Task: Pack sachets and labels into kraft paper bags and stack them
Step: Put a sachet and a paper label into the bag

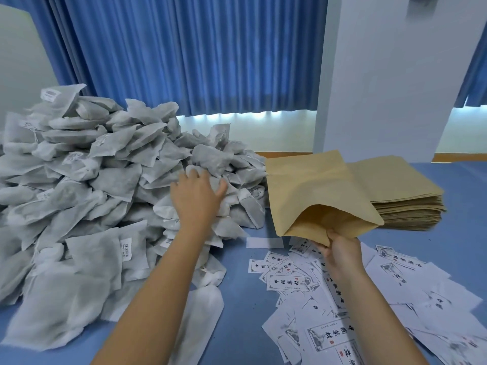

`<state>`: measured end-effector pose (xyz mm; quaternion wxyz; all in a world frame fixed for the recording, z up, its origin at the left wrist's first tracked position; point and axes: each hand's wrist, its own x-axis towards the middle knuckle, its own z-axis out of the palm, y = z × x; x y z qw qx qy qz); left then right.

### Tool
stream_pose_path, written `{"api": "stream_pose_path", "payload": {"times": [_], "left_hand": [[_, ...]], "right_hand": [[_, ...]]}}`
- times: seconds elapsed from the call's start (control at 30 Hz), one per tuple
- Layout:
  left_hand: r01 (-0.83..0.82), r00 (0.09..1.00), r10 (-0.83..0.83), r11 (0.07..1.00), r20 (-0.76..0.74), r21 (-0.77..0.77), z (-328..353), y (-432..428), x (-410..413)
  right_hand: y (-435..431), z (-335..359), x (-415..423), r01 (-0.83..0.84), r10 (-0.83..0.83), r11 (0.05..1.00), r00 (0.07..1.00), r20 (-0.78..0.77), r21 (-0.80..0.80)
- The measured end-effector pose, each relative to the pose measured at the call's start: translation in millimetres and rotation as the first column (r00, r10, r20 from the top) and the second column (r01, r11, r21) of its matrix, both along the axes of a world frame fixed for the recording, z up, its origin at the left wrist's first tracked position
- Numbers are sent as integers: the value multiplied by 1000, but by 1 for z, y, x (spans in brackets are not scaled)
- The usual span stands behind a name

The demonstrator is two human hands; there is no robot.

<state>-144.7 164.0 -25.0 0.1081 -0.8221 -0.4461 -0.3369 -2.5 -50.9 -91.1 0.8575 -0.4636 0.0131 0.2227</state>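
Note:
A big heap of grey-white sachets (87, 180) covers the left half of the blue table. My left hand (196, 194) reaches onto the heap's right side, fingers spread over a sachet (224, 160); whether it grips one is unclear. My right hand (340, 250) pinches the lower lip of a kraft paper bag (311, 188), which is held up with its mouth gaping toward me. Printed white labels (342, 299) lie scattered under and around that hand.
A stack of flat kraft bags (405, 196) sits at the right behind the held bag. A white pillar (382, 75) and blue curtains (184, 48) stand beyond the table. Bare blue tabletop (237, 299) shows between sachets and labels.

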Motion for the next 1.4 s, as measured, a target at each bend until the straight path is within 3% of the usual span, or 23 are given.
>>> {"api": "stream_pose_path", "payload": {"times": [0.03, 0.1, 0.17, 0.27, 0.4, 0.5, 0.57, 0.7, 0.8, 0.9, 0.97, 1.03, 1.1, 1.17, 1.2, 1.3, 1.4], "left_hand": [[-47, 997, 44, 998, -67, -40, -4, 14, -1], [-114, 974, 55, 957, -220, -267, -18, 38, -4], [-58, 978, -39, 893, -206, -446, -30, 54, -5], [39, 970, -172, 804, -169, -593, -34, 50, -2], [81, 965, -224, 752, -138, -654, -39, 37, -11], [2, 928, -252, 737, -272, -676, -34, 15, -12], [103, 942, -305, 658, -139, -746, -27, -6, -3], [13, 925, -277, 709, -261, -705, -18, -24, 7], [66, 892, -362, 696, -269, -715, -1, -16, 2], [-14, 878, -360, 641, -316, -768, 26, -3, -7], [-39, 884, -280, 753, -375, -656, 39, 7, -6], [-61, 940, -96, 898, -329, -436, 40, 5, -3], [43, 957, -156, 911, -245, -411, 29, -15, 7], [137, 880, -366, 807, -304, -574, 2, -47, 16], [71, 813, -408, 778, -416, -625, -13, -63, 21], [-63, 679, -320, 872, -661, -486, -46, -90, 27], [-40, 735, -170, 956, -657, -291, -49, -91, 29]], "right_hand": [[0, 0, 0, 1, -1, 1000, 1000, -3, -7], [0, -1, 0, 6, -7, 1000, 1000, -6, -7], [0, -1, 0, 5, -5, 1000, 1000, -1, -2], [0, -3, -1, 6, -6, 1000, 1000, 12, 3], [2, -3, -2, 1, -1, 1000, 1000, 15, 5], [3, -2, -4, 4, -4, 1000, 1000, 19, 9], [4, 0, -4, 7, -7, 1000, 1000, 21, 10], [3, 1, -2, 18, -18, 1000, 999, 28, 8], [2, 2, -2, 23, -23, 999, 999, 27, 27], [1, 5, -3, 15, -16, 999, 999, 32, 40], [2, 5, -2, 11, -13, 998, 999, 31, 56], [2, 5, -2, 10, -11, 997, 1000, 23, 70], [2, 4, -2, 11, -12, 998, 1000, 23, 66], [2, 5, -4, 18, -19, 998, 1000, 22, 58], [2, 5, -5, 20, -22, 999, 999, 23, 50], [1, 4, -4, 30, -31, 999, 999, 19, 33], [1, 3, -2, 32, -33, 999, 999, 9, 40]]}}
